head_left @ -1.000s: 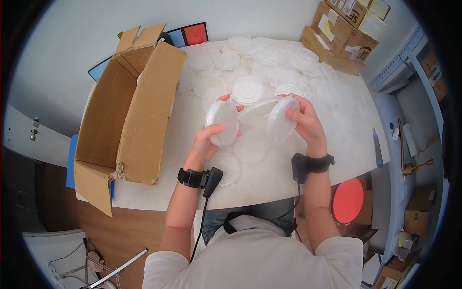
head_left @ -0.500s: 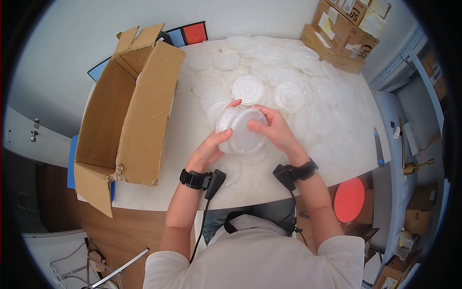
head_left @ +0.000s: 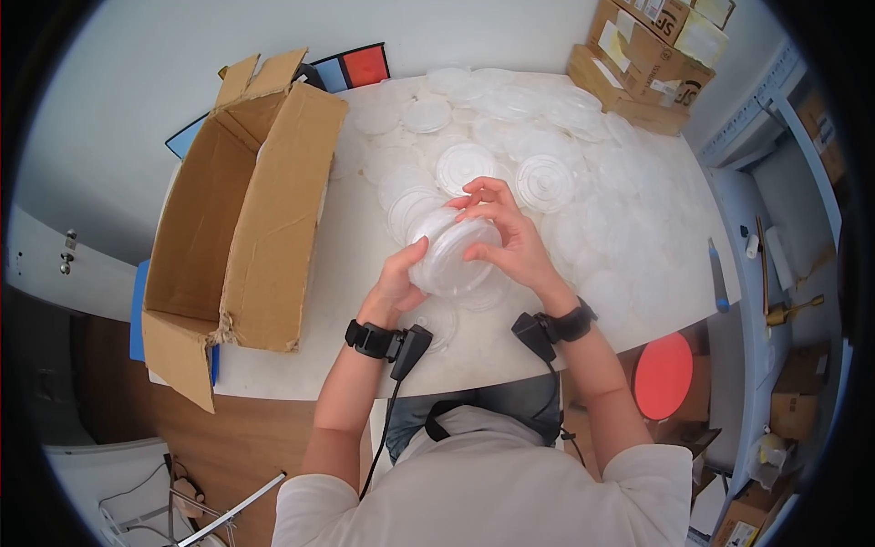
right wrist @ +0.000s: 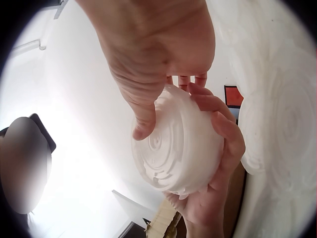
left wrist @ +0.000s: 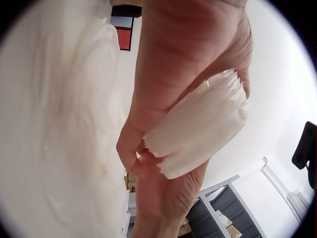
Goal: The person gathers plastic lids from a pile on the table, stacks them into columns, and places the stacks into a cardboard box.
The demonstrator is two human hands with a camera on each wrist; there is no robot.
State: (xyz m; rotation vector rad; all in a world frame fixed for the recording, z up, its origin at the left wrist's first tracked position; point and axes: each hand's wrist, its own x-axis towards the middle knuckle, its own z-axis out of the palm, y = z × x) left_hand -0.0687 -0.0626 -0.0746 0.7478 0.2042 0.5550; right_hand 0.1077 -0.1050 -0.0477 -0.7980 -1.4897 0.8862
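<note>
A thick stack of translucent plastic lids (head_left: 458, 263) is held up above the table between both hands. My left hand (head_left: 399, 273) grips the stack from the left, its thumb on the near rim; in the right wrist view its fingers wrap around the side. My right hand (head_left: 518, 244) has its thumb on the outer lid's ringed face and its fingers over the far edge. In the left wrist view the layered edges of the stack (left wrist: 203, 124) show, with a slight split at one end. Loose round lids (head_left: 545, 182) lie just beyond the hands.
Many clear lids (head_left: 620, 201) spread over the white table (head_left: 346, 365). An open cardboard box (head_left: 283, 228) stands at the left. Taped cartons (head_left: 647, 64) are piled at the back right, and a blue-handled tool (head_left: 717, 273) lies by the right edge.
The two hands came together from apart, each with lids, and the lids joined into one stack. Since then the right fingers have lifted and shifted over the far rim.
</note>
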